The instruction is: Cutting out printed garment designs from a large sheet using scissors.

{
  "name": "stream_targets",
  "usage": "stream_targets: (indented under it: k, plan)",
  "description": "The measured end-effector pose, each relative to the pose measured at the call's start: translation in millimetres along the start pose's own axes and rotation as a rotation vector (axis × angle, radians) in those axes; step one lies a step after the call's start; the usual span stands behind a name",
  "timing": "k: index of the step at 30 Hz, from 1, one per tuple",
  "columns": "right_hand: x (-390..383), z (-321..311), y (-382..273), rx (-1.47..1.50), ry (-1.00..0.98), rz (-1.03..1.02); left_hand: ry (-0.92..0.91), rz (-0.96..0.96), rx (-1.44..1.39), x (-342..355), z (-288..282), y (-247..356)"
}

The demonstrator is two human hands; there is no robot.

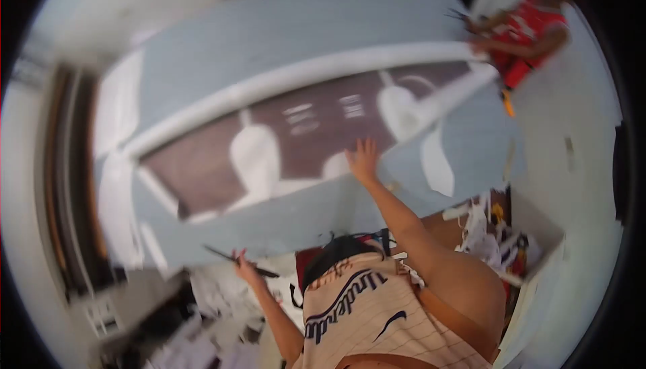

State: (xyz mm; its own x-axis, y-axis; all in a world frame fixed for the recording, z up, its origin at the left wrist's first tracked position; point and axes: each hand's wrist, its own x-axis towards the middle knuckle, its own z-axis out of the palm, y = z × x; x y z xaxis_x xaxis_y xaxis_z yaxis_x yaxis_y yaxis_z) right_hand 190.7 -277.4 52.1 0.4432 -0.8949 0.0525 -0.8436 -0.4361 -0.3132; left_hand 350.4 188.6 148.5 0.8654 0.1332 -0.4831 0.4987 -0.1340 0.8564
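A long sheet of brown patterned material (309, 140) with white cut-out shapes and white margins lies across the blue-grey tabletop (282, 26). My right hand (364, 159) rests on its near edge, right of the middle, fingers apart. At the table's near left edge, my left hand (245, 268) grips a long black tool (220, 252), apparently scissors. A loose white piece (437, 160) lies to the right of the sheet, and white strips (151, 244) lie at the left. Motion blurs the details.
A co-worker in red (521, 36) leans at the far right corner, hands by the sheet's end. White scraps (215, 328) are heaped below the table at the left, more clutter (491, 234) at the right. Pale walls and a dark vertical frame (77, 160) bound the sides.
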Motion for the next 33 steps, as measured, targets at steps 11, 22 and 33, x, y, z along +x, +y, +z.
stream_targets:
  k: [11, 22, 33]
  plan:
    - [19.7, -66.1, 214.3, -0.241, -0.168, 0.607, -0.357, 0.367, 0.454, 169.7, 81.8, 23.7]
    - [10.1, -79.9, 243.9, -0.023, 0.412, 0.777, -0.075, 0.382, 0.621, 221.9, 68.0, 0.1]
    - [-8.4, -102.9, 295.2, -0.176, 0.290, 1.356, -0.256, 0.316, 0.770, 210.1, 83.6, -4.2]
